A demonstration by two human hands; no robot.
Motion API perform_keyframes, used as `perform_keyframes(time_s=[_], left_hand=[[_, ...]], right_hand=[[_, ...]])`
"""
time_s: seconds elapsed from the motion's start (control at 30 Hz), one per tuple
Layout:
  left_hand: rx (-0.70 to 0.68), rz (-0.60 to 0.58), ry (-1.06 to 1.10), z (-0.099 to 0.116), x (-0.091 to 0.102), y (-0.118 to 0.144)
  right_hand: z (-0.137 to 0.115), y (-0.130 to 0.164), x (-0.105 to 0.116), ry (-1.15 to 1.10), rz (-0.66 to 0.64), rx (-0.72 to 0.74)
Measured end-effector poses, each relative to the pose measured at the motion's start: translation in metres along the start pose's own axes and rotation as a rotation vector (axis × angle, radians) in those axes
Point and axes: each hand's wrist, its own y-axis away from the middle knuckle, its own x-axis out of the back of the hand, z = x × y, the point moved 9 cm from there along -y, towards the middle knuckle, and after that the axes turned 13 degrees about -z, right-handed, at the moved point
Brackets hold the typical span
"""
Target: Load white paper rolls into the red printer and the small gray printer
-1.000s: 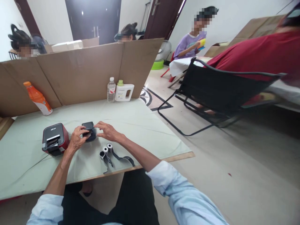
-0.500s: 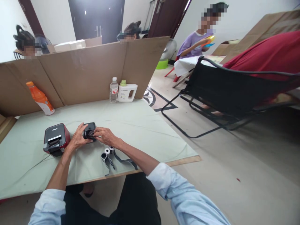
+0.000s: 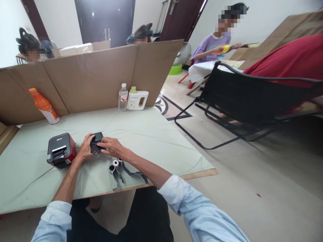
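Note:
A small black device point(image 3: 96, 141) sits on the pale green table cover point(image 3: 141, 134) in front of me. My left hand point(image 3: 85, 150) grips its left side. My right hand point(image 3: 112, 146) rests on its right side, fingers over the top of it. Just near my right wrist lie three small paper rolls point(image 3: 115, 164) with dark strips trailing toward the table's front edge. A red and black label printer point(image 3: 60, 153) stands to the left of my left hand.
A cardboard screen point(image 3: 85, 77) walls the table's far side. An orange drink bottle point(image 3: 44, 106), a clear water bottle point(image 3: 122, 97) and a white jug point(image 3: 137, 99) stand along it. A black folding chair point(image 3: 242, 101) is at the right. Other people sit beyond.
My right hand has come down from hovering beside the black device onto it. My left hand has kept its hold. The view shifted slightly.

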Motion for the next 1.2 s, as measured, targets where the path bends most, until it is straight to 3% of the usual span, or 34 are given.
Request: perform_keyframes(time_s=[0.33,0.67,0.97,1.2], left_hand=[[0.085,0.072,0.057,0.006,-0.003,0.008],[0.069,0.135,0.061,0.007,0.000,0.021],[0.057,0.168,0.124,-0.006,-0.001,0.026],[0.214,0.275,0.155,-0.024,-0.009,0.040]], right_hand=[[-0.004,-0.003,0.011,0.013,0.073,-0.039],[-0.002,0.002,-0.007,0.010,0.010,0.035],[-0.001,0.005,-0.009,-0.027,0.030,0.030],[-0.001,0.010,-0.006,-0.054,0.099,0.052]])
